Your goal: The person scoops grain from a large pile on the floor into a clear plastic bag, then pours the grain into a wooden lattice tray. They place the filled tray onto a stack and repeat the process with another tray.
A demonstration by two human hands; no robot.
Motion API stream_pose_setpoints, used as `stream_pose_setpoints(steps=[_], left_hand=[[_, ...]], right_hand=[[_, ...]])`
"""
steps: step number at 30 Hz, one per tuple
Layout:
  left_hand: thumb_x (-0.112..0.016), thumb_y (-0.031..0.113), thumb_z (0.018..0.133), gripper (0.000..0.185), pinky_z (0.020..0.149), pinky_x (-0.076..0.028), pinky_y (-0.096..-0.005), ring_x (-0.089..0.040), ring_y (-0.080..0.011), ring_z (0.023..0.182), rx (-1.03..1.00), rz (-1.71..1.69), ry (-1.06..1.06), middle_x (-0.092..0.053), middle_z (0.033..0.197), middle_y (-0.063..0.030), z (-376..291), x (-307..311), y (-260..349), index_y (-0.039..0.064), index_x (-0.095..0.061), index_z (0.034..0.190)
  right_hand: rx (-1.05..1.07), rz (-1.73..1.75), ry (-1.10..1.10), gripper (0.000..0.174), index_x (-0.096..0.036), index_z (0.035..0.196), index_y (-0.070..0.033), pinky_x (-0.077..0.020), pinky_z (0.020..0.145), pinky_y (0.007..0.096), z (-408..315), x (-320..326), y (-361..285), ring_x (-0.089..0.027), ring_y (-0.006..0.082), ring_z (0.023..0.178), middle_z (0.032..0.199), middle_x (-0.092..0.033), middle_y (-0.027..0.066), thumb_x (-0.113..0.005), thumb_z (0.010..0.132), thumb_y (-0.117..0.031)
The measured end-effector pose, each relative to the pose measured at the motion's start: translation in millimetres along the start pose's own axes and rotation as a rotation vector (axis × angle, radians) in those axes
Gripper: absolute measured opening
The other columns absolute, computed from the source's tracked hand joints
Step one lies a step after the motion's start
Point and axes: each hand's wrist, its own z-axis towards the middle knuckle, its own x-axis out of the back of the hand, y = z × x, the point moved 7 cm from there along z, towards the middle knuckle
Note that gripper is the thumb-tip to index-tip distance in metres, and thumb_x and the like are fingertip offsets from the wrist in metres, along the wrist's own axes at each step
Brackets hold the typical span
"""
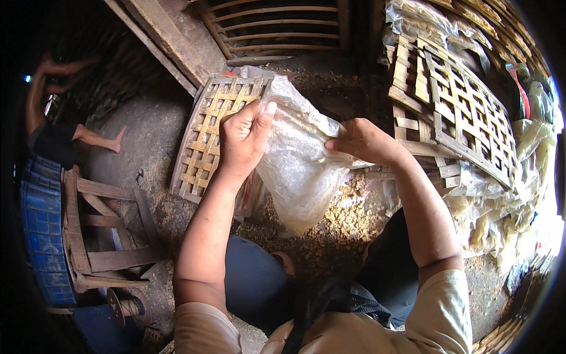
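Observation:
A clear plastic bag (300,177) hangs between my two hands over the floor. My left hand (245,137) grips its upper left edge, thumb on top. With thumb and fingers, my right hand (360,144) pinches the upper right edge. The bag looks dusty and limp; whether anything lies inside, I cannot tell. Behind my left hand leans a woven bamboo panel (208,132) in a wooden frame. Yellowish crumbs (353,208) are scattered on the floor beneath the bag, between my knees.
More woven bamboo panels (468,110) lie stacked at the right, beside piled plastic bags (491,217). At the left stand a wooden frame stool (119,261), a blue plastic crate (46,230) and a spool (126,307). Another person's bare leg (99,139) shows at the far left.

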Motion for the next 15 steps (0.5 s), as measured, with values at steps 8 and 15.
stream_pose_setpoints(steps=[8, 15], left_hand=[[-0.055, 0.022, 0.101, 0.026, 0.056, -0.036, -0.0203, -0.042, -0.0011, 0.062, 0.120, -0.054, 0.205, -0.052, 0.067, 0.0080, 3, 36, -11, 0.002, -0.066, 0.088], [-0.053, 0.023, 0.101, 0.028, 0.067, -0.045, -0.0214, -0.054, -0.0035, 0.074, 0.184, -0.042, 0.175, -0.064, 0.083, 0.0020, -1, 44, -30, 0.000, -0.067, 0.093]], right_hand=[[-0.006, -0.340, -0.103, 0.036, -0.067, 0.107, -0.002, -0.0526, 0.075, 0.0385, 3, 11, 47, -0.068, 0.0258, 0.085, 0.089, -0.070, 0.0174, -0.072, 0.082, -0.027], [-0.096, -0.019, 0.010, 0.060, -0.061, 0.122, 0.002, -0.0525, 0.083, 0.0359, 2, 11, 7, -0.068, 0.0270, 0.095, 0.102, -0.068, 0.0227, -0.071, 0.085, -0.044]])
